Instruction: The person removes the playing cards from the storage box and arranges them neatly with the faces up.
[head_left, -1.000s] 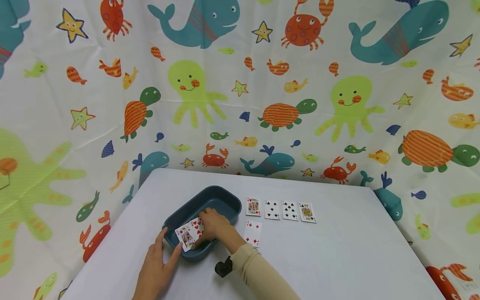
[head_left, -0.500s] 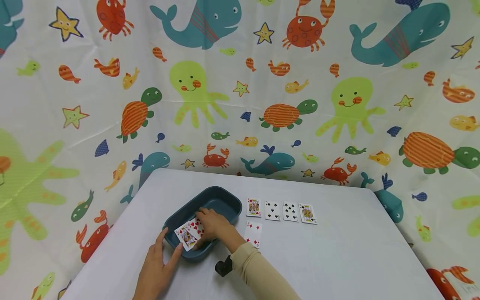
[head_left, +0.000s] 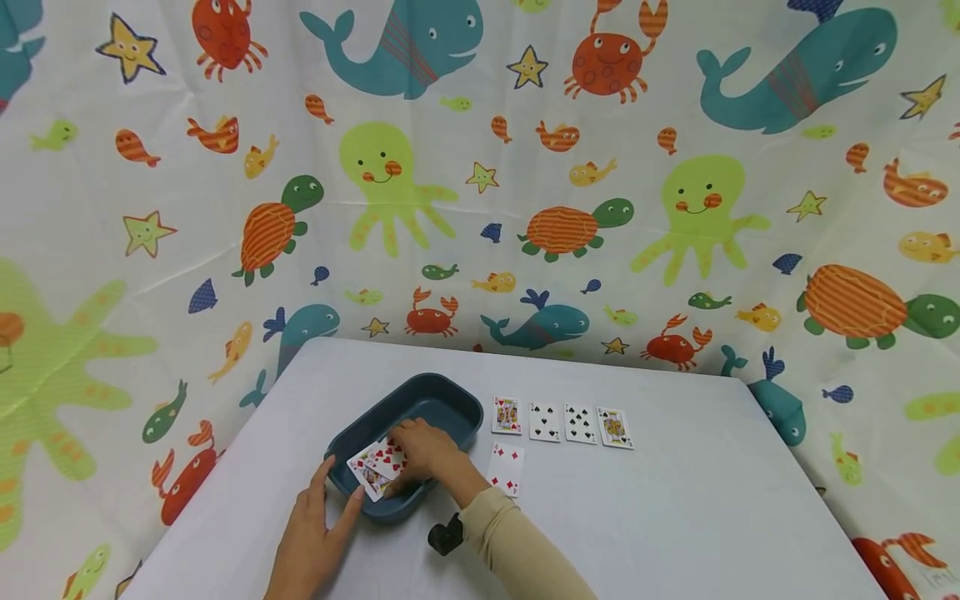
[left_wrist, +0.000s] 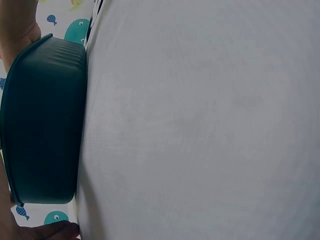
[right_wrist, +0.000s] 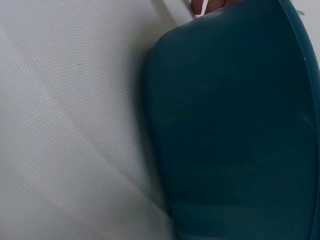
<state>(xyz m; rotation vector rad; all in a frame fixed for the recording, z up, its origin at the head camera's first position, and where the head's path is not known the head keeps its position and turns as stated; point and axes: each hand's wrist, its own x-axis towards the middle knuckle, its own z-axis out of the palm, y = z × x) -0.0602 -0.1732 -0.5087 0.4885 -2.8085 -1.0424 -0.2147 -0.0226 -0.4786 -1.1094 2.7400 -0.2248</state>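
Observation:
A dark teal plastic tub (head_left: 448, 393) stands on the white table, its long side slanting up to the right. Inside, my right hand (head_left: 427, 450) grips a hearts playing card (head_left: 387, 457), fingers at its upper edge and thumb low. This card overlaps a face card (head_left: 366, 482) of diamonds near the tub's left end. Outside, my left hand (head_left: 311, 529) rests its fairly straight finger and thumb tips against that end of the tub. Both wrist views mostly show the tub's outer wall (left_wrist: 45, 120) and the tabletop, with the cards hidden.
Right of the tub lies a row of face-up cards: a red king-like card (head_left: 506, 415), two spade cards (head_left: 544, 422) and another face card (head_left: 615, 427). A diamonds card (head_left: 506, 468) lies below them. A patterned sea-animal curtain (head_left: 480, 167) hangs behind the table.
The hearts card has slid slightly up and left, covering more of the face card, along with a small shift of my right hand. My left hand and the tub stay put.

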